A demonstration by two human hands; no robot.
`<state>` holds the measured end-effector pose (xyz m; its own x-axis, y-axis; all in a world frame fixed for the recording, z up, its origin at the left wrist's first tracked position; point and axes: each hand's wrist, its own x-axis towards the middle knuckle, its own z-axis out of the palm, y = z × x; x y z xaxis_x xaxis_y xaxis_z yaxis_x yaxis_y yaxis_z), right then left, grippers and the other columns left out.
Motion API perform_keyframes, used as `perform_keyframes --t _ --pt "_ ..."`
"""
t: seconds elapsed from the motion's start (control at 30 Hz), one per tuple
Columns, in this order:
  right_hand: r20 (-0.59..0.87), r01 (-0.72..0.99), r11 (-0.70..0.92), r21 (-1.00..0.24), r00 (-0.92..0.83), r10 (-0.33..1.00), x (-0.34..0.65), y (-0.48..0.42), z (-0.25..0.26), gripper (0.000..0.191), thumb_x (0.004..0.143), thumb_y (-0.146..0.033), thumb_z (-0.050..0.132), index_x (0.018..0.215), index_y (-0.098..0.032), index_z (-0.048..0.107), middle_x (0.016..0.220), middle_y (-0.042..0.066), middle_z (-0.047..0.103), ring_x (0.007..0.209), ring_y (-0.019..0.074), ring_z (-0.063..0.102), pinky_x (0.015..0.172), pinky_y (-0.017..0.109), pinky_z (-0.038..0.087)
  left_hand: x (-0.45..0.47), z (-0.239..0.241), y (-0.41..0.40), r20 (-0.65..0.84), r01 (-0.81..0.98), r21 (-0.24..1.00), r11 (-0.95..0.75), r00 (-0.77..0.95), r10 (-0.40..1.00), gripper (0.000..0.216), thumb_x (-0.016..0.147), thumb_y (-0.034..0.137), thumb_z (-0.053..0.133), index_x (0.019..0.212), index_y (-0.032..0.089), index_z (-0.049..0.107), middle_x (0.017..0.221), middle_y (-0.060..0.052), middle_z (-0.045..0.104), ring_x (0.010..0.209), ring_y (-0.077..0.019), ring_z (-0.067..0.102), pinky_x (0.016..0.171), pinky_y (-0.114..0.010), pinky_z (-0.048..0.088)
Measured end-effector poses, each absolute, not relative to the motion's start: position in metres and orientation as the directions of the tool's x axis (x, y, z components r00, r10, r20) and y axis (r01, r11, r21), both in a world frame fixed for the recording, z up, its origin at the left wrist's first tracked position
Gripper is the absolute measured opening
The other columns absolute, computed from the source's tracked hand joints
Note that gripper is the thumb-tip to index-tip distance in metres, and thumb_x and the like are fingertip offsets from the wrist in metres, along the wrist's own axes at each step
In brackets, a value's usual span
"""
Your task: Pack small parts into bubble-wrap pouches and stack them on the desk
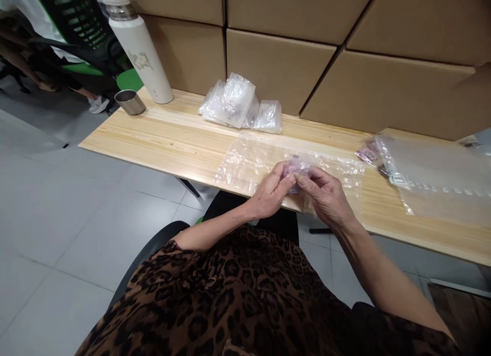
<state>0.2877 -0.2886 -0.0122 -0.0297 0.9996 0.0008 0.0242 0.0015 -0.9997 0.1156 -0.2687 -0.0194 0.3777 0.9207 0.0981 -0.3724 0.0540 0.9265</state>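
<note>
My left hand [271,192] and my right hand [324,194] meet just above the near edge of the wooden table [161,136]. Together they pinch a small clear bag with pink contents [295,168] between thumbs and fingertips. Flat clear plastic bags [245,161] lie spread on the table under and around both hands. What the pink contents are I cannot make out.
A pile of filled clear bags [236,103] lies at the back by the cardboard boxes [276,64]. A white bottle [140,46] and a metal cup [129,101] stand at the table's left end. More plastic bags [425,172] and pink packets [368,151] lie to the right. A person on a chair [76,34] is at far left.
</note>
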Motion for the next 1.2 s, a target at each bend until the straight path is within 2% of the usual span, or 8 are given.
perform_keyframes --t 0.27,0.43,0.57,0.7,0.83,1.0,1.13,1.2 --pt "-0.040 -0.038 -0.039 -0.998 0.006 0.999 0.283 -0.284 -0.011 0.041 0.072 -0.062 0.097 0.090 -0.028 0.082 0.095 0.004 0.078 0.089 0.0206 0.070 0.088 0.037 0.061 0.109 -0.017 -0.268 -0.021 -0.376 0.897 0.232 0.488 0.873 0.036 0.102 0.053 0.066 0.123 0.024 0.071 0.126 -0.010 0.072 0.122 -0.0269 0.067 0.114 -0.048 0.055" --pt "-0.059 -0.029 -0.056 -0.998 0.121 0.991 0.278 -0.272 -0.001 0.049 0.064 -0.064 0.100 0.075 -0.025 0.072 0.081 0.003 0.071 0.074 0.0173 0.064 0.068 0.032 0.058 0.061 -0.003 -0.240 0.107 0.150 0.976 -0.157 0.292 0.950 0.042 0.099 0.047 0.069 0.132 0.021 0.073 0.134 -0.015 0.070 0.125 -0.0326 0.064 0.123 -0.050 0.043" --pt "-0.169 -0.018 -0.169 -0.985 0.202 0.965 0.280 -0.250 0.001 0.061 0.059 -0.065 0.102 0.066 -0.023 0.058 0.064 -0.001 0.057 0.055 0.0102 0.044 0.045 0.025 0.037 0.020 0.001 -0.207 0.142 0.747 0.646 -0.157 0.085 0.986 0.051 0.101 0.049 0.063 0.134 0.011 0.066 0.139 -0.024 0.063 0.139 -0.0422 0.051 0.128 -0.057 0.031" --pt "-0.313 0.009 -0.324 -0.946 0.232 0.921 0.272 -0.227 0.000 0.059 0.063 -0.057 0.102 0.066 -0.023 0.055 0.058 -0.002 0.053 0.049 0.0079 0.037 0.039 0.024 0.024 0.007 0.006 -0.187 0.050 0.933 0.347 -0.095 0.083 0.995 0.055 0.099 0.056 0.063 0.124 0.007 0.066 0.136 -0.028 0.063 0.134 -0.0448 0.054 0.119 -0.057 0.040" --pt "-0.389 0.104 -0.422 -0.901 0.238 0.890 0.260 -0.211 0.005 0.053 0.078 -0.041 0.096 0.062 -0.024 0.049 0.048 -0.003 0.045 0.044 0.0079 0.033 0.038 0.026 0.018 0.011 0.009 -0.181 -0.018 0.927 0.352 -0.132 0.147 0.989 0.037 0.097 0.049 0.067 0.108 0.013 0.067 0.125 -0.022 0.068 0.125 -0.0390 0.063 0.111 -0.049 0.047" --pt "-0.412 0.221 -0.477 -0.850 0.285 0.866 0.253 -0.201 0.009 0.050 0.086 -0.033 0.089 0.063 -0.026 0.046 0.043 -0.004 0.042 0.041 0.0087 0.032 0.039 0.027 0.017 0.010 0.011 -0.180 -0.026 0.808 0.574 -0.132 0.179 0.983 0.020 0.096 0.027 0.065 0.080 0.021 0.057 0.090 -0.007 0.068 0.092 -0.0241 0.063 0.090 -0.036 0.048" --pt "-0.393 0.281 -0.471 -0.836 0.293 0.872 0.251 -0.199 0.008 0.052 0.086 -0.035 0.088 0.062 -0.026 0.044 0.042 -0.005 0.041 0.041 0.0089 0.032 0.040 0.027 0.018 0.020 0.016 -0.184 -0.052 0.375 0.926 -0.040 0.231 0.972 0.031 0.098 0.023 0.068 0.072 0.021 0.050 0.066 0.004 0.050 0.064 -0.0115 0.045 0.068 -0.025 0.037" --pt "-0.383 0.292 -0.461 -0.838 0.286 0.878 0.252 -0.198 0.006 0.052 0.086 -0.037 0.088 0.062 -0.026 0.044 0.042 -0.004 0.041 0.041 0.0088 0.033 0.041 0.027 0.018 0.033 0.018 -0.187 -0.085 0.112 0.992 0.056 0.275 0.958 0.034 0.099 0.025 0.070 0.072 0.019 0.051 0.066 0.005 0.049 0.061 -0.0080 0.042 0.066 -0.022 0.036"
